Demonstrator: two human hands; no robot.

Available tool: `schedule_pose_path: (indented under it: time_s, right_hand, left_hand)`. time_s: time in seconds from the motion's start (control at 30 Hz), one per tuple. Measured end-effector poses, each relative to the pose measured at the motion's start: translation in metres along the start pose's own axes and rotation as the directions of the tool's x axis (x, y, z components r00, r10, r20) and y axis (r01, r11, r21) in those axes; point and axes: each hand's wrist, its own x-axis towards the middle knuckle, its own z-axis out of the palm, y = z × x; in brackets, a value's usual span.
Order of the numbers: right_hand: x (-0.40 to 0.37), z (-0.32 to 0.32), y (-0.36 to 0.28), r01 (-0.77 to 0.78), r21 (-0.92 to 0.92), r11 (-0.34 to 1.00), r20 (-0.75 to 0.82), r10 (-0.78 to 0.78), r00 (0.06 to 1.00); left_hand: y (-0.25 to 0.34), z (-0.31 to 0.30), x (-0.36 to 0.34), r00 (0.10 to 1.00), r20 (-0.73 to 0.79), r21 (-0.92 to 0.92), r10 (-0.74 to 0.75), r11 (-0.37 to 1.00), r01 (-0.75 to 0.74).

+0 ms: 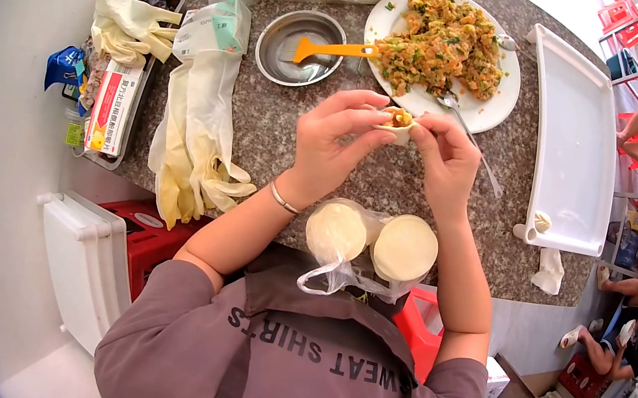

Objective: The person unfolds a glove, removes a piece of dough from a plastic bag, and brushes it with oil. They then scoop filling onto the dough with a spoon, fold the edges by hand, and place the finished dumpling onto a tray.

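Both my forearms extend forward and angle inward over the speckled worktop (283, 138), elbows bent. My left hand (334, 144), a bracelet (283, 198) at its wrist, pinches one side of a filled wrapper (402, 135) between thumb and fingers; my right hand (451, 160) grips the opposite side, fingers curled. Wrapper position: between my fingertips, near the close edge of the plate (380, 20) of filling (446, 47). Two wrapper stacks (404, 248) sit in plastic between my forearms.

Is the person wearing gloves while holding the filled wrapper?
No, the left hand and right hand pinching the filled wrapper are both bare.
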Motion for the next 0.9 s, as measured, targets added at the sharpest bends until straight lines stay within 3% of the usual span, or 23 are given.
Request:
schedule_pose_path:
  time_s: [0.13, 0.27, 0.33, 0.47, 0.53, 0.67, 0.77, 0.9]
  right_hand:
    - [0.000, 0.000, -0.001, 0.069, -0.009, 0.998, -0.004, -0.069, 0.998]
    - [0.002, -0.002, 0.000, 0.132, -0.117, 0.984, 0.005, -0.133, 0.991]
    - [0.003, -0.001, -0.004, 0.134, -0.136, 0.982, 0.004, -0.134, 0.991]
    - [0.003, 0.000, -0.008, 0.166, -0.189, 0.968, 0.027, -0.164, 0.986]
    - [0.003, 0.000, -0.009, 0.171, -0.204, 0.964, 0.039, -0.167, 0.985]
    - [0.001, 0.001, -0.008, 0.163, -0.201, 0.966, 0.025, -0.161, 0.987]
    - [0.001, 0.000, -0.007, 0.156, -0.199, 0.967, 0.002, -0.159, 0.987]
    - [0.003, -0.003, -0.007, 0.098, -0.144, 0.985, -0.017, -0.101, 0.995]
  left_hand:
    - [0.003, 0.001, 0.004, 0.990, 0.072, 0.129, 0.118, 0.983, -0.127]
    - [-0.001, 0.000, 0.004, 0.985, 0.117, 0.213, 0.126, 0.966, -0.149]
    - [0.001, 0.001, 0.002, 0.996, 0.084, 0.129, 0.003, 0.992, -0.014]
    - [0.014, 0.007, 0.006, 0.998, -0.044, 0.019, -0.053, 0.998, 0.054]
    - [0.013, 0.003, 0.007, 0.994, 0.078, 0.165, 0.075, 0.982, -0.087]
    - [0.000, 0.000, 0.004, 0.985, 0.073, 0.184, 0.158, 0.968, -0.169]
    - [-0.006, 0.000, 0.003, 0.989, 0.103, 0.216, 0.107, 0.968, -0.127]
    - [-0.006, 0.002, 0.000, 0.985, 0.080, -0.043, -0.152, 0.987, 0.156]
